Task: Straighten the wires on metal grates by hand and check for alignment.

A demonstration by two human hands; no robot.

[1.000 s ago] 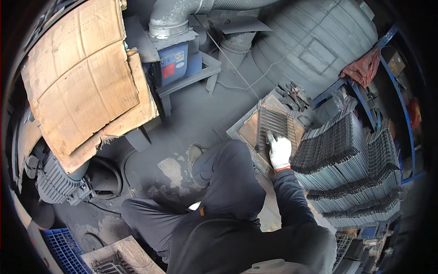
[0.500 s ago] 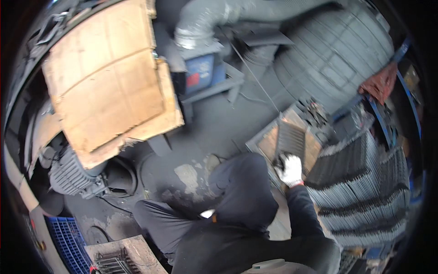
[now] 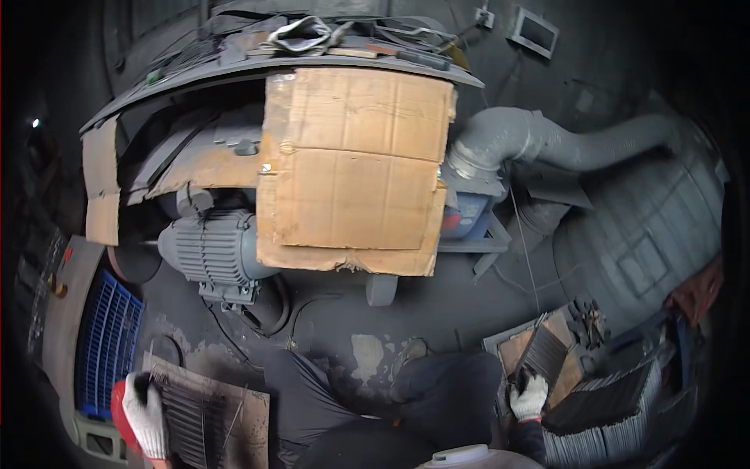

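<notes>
My right hand [image 3: 530,397], in a white glove with dark fingers, is closed at the near end of a dark, thin strip [image 3: 536,344]. That strip leans over a stack of similar dark strips [image 3: 553,358] lying on brown cardboard [image 3: 516,349] to my right. My left hand [image 3: 147,420], gloved the same way, is at the left edge of a worn board [image 3: 251,418]. Its fingers curl, and what they hold is hidden. Several dark strips [image 3: 191,422] lie side by side on that board. A curved red thing [image 3: 122,413] sits against the left hand.
Beyond my knees stand a grey finned motor [image 3: 209,246] and a machine covered with cardboard [image 3: 355,172]. A ribbed duct [image 3: 562,144] runs to a large grey drum [image 3: 648,250]. Packed dark plates [image 3: 601,414] stand at right; a blue plastic crate [image 3: 111,344] is at left.
The view has swung left and levelled. My left hand has come into sight by the left board. The right hand stays at its stack, where one strip now stands tilted up.
</notes>
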